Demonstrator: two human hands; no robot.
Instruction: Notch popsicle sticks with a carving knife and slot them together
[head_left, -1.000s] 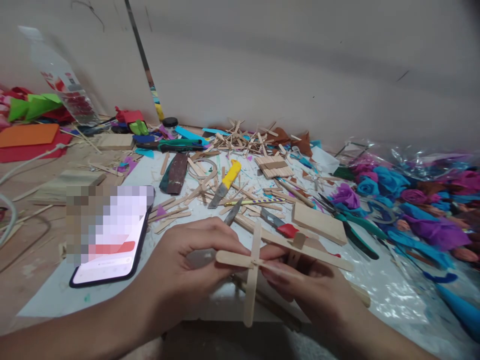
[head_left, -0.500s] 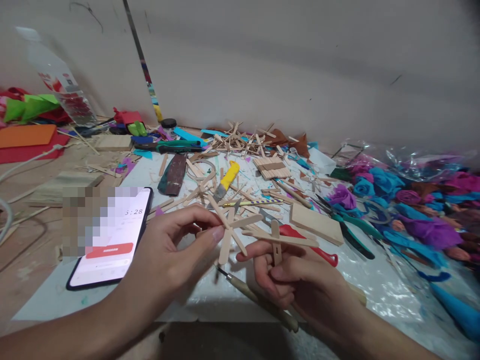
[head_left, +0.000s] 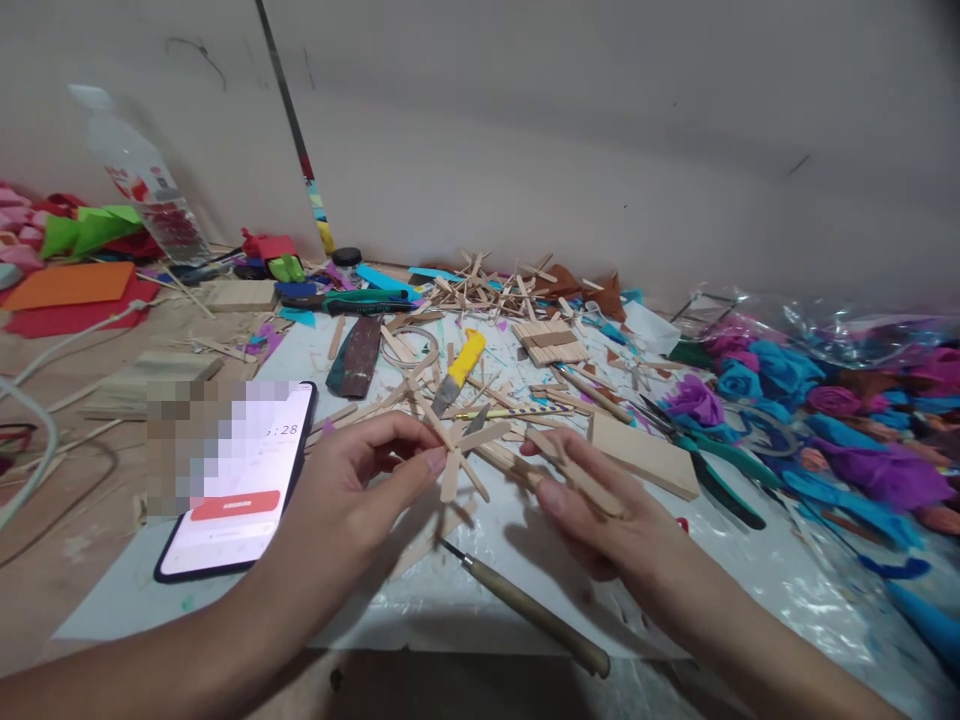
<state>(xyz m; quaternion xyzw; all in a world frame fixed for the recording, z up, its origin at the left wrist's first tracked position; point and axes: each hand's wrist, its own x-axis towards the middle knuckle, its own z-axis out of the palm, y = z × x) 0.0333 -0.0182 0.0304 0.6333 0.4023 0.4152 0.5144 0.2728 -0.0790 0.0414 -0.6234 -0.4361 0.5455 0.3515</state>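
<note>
My left hand (head_left: 375, 480) pinches a star-shaped piece of crossed flat wooden craft sticks (head_left: 452, 450) between thumb and fingers, above the white sheet. My right hand (head_left: 600, 500) is to its right, fingers curled, with a flat craft stick piece (head_left: 581, 480) lying along them; its other stick is largely hidden by the fingers. Just left of the right thumb is a brown wooden strip or handle (head_left: 508, 466); I cannot tell whether the fingers touch it. Below both hands, a gouge (head_left: 532, 605) with a wooden handle and dark metal tip lies on the sheet.
A phone (head_left: 240, 490) lies left of my left hand. Behind are a yellow cutter (head_left: 463, 365), a stick bundle (head_left: 551, 342) and a pile of crossed sticks (head_left: 487, 285). At right are a wood block (head_left: 645, 455), green-handled pliers (head_left: 724, 475) and paper flowers (head_left: 825, 400).
My right hand has moved up and turned, and its craft stick piece now lies along the fingers. The left hand keeps its star. The view has shifted slightly.
</note>
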